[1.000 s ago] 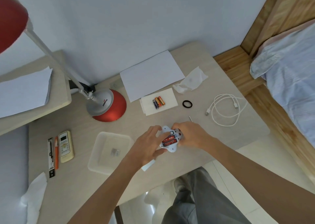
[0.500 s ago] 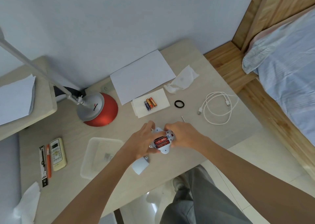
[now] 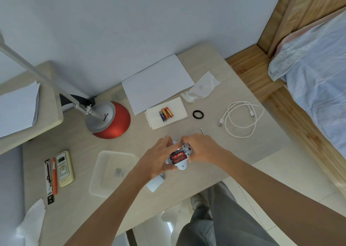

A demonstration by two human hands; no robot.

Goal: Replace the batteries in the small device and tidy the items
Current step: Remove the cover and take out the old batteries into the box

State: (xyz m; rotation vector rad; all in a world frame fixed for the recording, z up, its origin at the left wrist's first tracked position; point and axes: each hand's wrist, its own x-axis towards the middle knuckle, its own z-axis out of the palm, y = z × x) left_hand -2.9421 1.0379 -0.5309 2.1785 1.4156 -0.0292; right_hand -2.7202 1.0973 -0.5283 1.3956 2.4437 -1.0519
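Observation:
I hold a small white device (image 3: 180, 157) above the desk's front edge, its battery bay open and showing two red batteries. My left hand (image 3: 157, 157) grips its left side and my right hand (image 3: 201, 148) grips its right side. Under my left wrist lies a white cover-like piece (image 3: 155, 184). Three loose batteries (image 3: 166, 113), one blue and two orange, lie on a folded white tissue (image 3: 177, 107) farther back.
A red and silver lamp base (image 3: 110, 120) stands at the left. A clear plastic tray (image 3: 112, 172) sits left of my hands. A remote (image 3: 64, 168), pens, white cable (image 3: 241, 118), black ring (image 3: 198, 114), paper sheet (image 3: 157, 83), crumpled tissue (image 3: 202, 87) and thin pin (image 3: 202, 131) lie around.
The view shifted slightly. My hands keep hold of the device, and my left fingers have closed further over its left end. A white piece now lies under my left wrist.

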